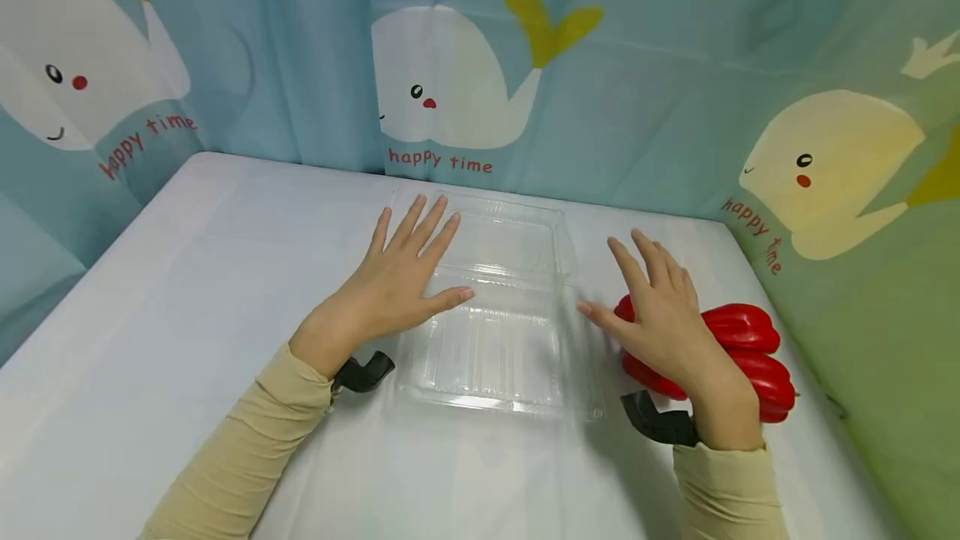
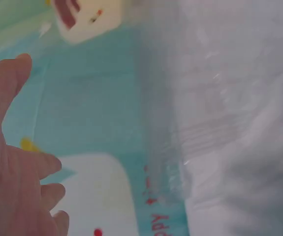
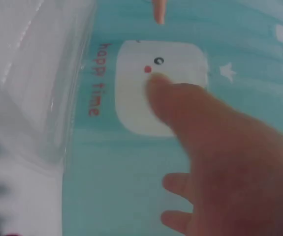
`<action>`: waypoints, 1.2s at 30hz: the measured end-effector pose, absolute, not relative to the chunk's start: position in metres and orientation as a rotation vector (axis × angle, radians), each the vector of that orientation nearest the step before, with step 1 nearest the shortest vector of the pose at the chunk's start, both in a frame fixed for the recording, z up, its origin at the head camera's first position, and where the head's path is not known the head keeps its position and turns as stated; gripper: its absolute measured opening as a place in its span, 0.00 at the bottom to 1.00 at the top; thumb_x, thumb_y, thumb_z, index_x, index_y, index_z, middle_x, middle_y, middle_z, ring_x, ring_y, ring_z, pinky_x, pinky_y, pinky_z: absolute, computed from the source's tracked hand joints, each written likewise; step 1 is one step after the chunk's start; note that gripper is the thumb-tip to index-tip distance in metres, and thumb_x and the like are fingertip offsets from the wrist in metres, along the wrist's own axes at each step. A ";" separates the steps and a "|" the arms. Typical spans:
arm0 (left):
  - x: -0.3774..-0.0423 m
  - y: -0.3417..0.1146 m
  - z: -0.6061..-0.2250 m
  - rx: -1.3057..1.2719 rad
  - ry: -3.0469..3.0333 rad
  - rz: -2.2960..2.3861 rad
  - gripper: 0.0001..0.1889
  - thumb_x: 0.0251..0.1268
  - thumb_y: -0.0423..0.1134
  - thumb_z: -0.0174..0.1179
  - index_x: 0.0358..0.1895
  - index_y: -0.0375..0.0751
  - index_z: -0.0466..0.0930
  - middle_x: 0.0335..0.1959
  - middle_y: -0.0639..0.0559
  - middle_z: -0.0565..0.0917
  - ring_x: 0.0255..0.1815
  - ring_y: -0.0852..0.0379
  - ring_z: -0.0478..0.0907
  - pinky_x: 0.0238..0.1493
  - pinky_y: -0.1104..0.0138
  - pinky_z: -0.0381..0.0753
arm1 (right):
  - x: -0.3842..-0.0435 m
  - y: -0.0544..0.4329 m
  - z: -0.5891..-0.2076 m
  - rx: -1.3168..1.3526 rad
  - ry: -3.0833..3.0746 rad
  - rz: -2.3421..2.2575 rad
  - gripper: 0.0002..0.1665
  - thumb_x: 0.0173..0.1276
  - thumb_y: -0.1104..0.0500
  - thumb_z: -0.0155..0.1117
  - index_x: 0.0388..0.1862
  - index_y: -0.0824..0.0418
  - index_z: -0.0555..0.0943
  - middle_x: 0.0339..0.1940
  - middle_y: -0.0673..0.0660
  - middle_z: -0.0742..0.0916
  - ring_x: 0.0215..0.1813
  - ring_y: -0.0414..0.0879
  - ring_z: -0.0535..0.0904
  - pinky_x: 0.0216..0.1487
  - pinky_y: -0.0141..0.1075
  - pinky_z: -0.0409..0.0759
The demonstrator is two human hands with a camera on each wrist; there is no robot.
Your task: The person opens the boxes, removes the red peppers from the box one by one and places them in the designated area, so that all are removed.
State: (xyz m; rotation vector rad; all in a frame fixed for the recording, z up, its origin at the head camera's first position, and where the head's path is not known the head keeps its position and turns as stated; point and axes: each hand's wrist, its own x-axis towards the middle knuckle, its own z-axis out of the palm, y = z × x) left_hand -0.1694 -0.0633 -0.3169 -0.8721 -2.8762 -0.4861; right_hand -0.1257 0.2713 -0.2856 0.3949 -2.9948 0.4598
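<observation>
A clear plastic clamshell box (image 1: 487, 348) lies opened out in the middle of the white table, its lid half (image 1: 502, 240) toward the back. Spread above its left side is my left hand (image 1: 397, 282), fingers straight and nothing in them. My right hand (image 1: 663, 315) hovers right of the box with fingers extended, overlapping several red bell peppers (image 1: 757, 373) in the head view. In the left wrist view the left hand (image 2: 18, 147) shows beside the blurred clear plastic (image 2: 205, 123). The right wrist view shows the right hand's thumb and fingertips (image 3: 175, 183), holding nothing.
A blue-green curtain (image 1: 300, 65) printed with white whales hangs along the back and sides of the table (image 1: 187, 315). Black wrist mounts (image 1: 363, 373) sit at both cuffs. The peppers lie near the table's right edge.
</observation>
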 end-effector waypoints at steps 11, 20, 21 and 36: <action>-0.155 -0.076 -0.345 -0.956 -2.994 -0.481 0.50 0.69 0.73 0.41 0.81 0.44 0.37 0.83 0.49 0.36 0.84 0.47 0.32 0.79 0.42 0.32 | -0.127 0.290 -0.281 0.345 -3.138 0.406 0.51 0.64 0.39 0.67 0.79 0.57 0.57 0.78 0.70 0.58 0.74 0.72 0.55 0.60 0.74 0.67; -0.145 -0.085 -0.342 -1.026 -3.036 -0.554 0.56 0.61 0.80 0.39 0.81 0.44 0.37 0.83 0.50 0.40 0.84 0.51 0.37 0.80 0.43 0.37 | -0.116 0.312 -0.280 0.240 -3.220 0.424 0.38 0.68 0.41 0.65 0.68 0.62 0.70 0.61 0.68 0.74 0.61 0.66 0.71 0.53 0.67 0.76; -0.143 -0.086 -0.342 -1.048 -3.038 -0.546 0.58 0.59 0.81 0.40 0.81 0.43 0.38 0.83 0.49 0.40 0.84 0.50 0.37 0.80 0.43 0.38 | -0.116 0.314 -0.280 0.237 -3.225 0.421 0.37 0.67 0.42 0.65 0.67 0.62 0.71 0.59 0.68 0.75 0.59 0.65 0.73 0.53 0.66 0.77; -0.135 -0.090 -0.345 -1.101 -3.016 -0.537 0.72 0.41 0.85 0.55 0.80 0.39 0.37 0.83 0.49 0.36 0.84 0.52 0.33 0.81 0.45 0.39 | -0.112 0.317 -0.284 0.148 -3.345 0.337 0.40 0.57 0.49 0.75 0.63 0.65 0.71 0.56 0.74 0.70 0.58 0.70 0.62 0.39 0.57 0.82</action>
